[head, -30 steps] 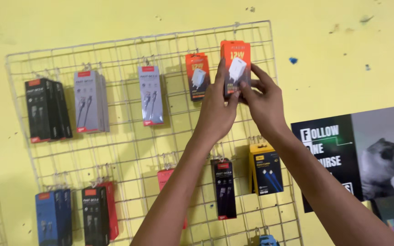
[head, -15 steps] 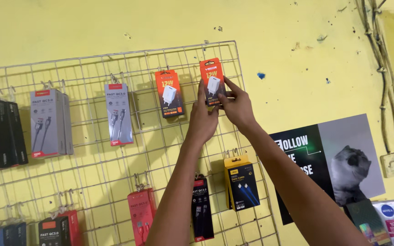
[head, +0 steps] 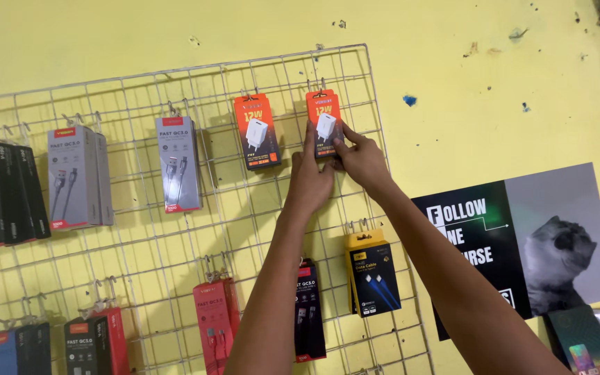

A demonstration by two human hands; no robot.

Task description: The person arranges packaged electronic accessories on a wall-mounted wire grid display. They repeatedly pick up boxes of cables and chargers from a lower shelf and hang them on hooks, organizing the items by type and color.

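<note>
Orange cardboard makes up the small flat charger package [head: 324,119] that both hands hold, upper centre of the frame. It is a slim upright rectangle with a white plug-shaped charger showing on its front, pale lettering above that, and a dark strip along its lower edge. It hangs from a metal hook at the top of a white wire grid panel [head: 140,229] fixed to a yellow painted wall [head: 453,62].

The left hand [head: 310,177] reaches up from below, fingers closed lightly on the package's left edge and lower corner. The right hand [head: 360,161] comes in from the lower right, thumb and fingertips pinching the package's right edge. The two hands touch each other under the package.

Just left of it on the same row hangs a second orange charger package [head: 257,130] of the same look, apart from the hands. Further left hang grey cable boxes [head: 178,163] and, at the left edge, black cable boxes [head: 1,194]. Below the hands, a yellow-topped black cable box [head: 373,274] hangs between the two forearms, with a black and red box [head: 309,309] partly behind the left forearm and a red box [head: 214,326] to its left. A dark poster with a grey cat [head: 522,243] is stuck on the wall at the right.
</note>
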